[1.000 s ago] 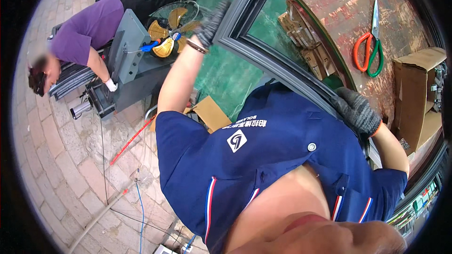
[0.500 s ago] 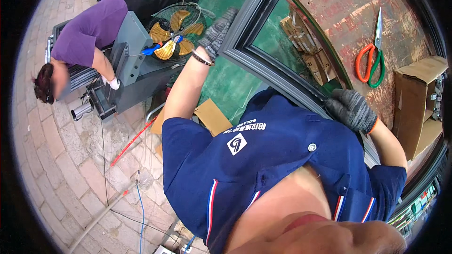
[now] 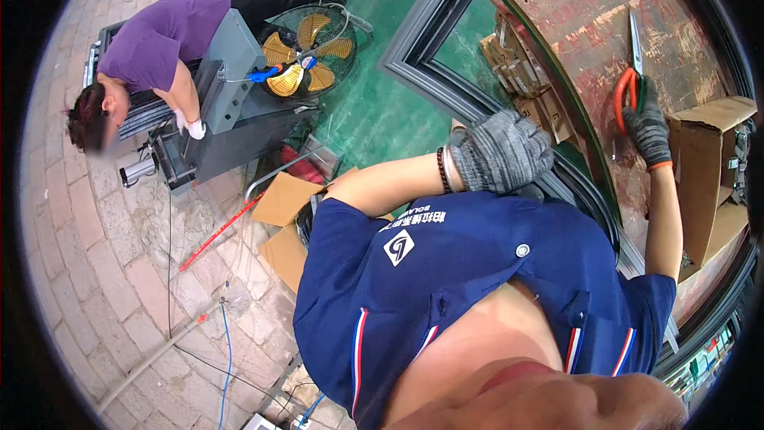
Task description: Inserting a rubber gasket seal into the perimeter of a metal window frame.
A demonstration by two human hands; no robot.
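My right hand (image 3: 646, 126) reaches the scissors (image 3: 635, 62) at the right, on the worn board (image 3: 585, 12), beyond the cardboard box (image 3: 692, 179). Its gloved fingers cover the green handle; I can't tell if they have closed. I'd seat both loops firmly, blades pointing away. My left hand (image 3: 503, 151) curls over the dark frame's (image 3: 442, 89) near bar, hold unclear; best keep it steady there, clear of the blades.

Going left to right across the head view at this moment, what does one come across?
A co-worker's purple shirt → a fan with gold blades → the gloved left hand → the gloved right hand at the scissors → an open cardboard box.
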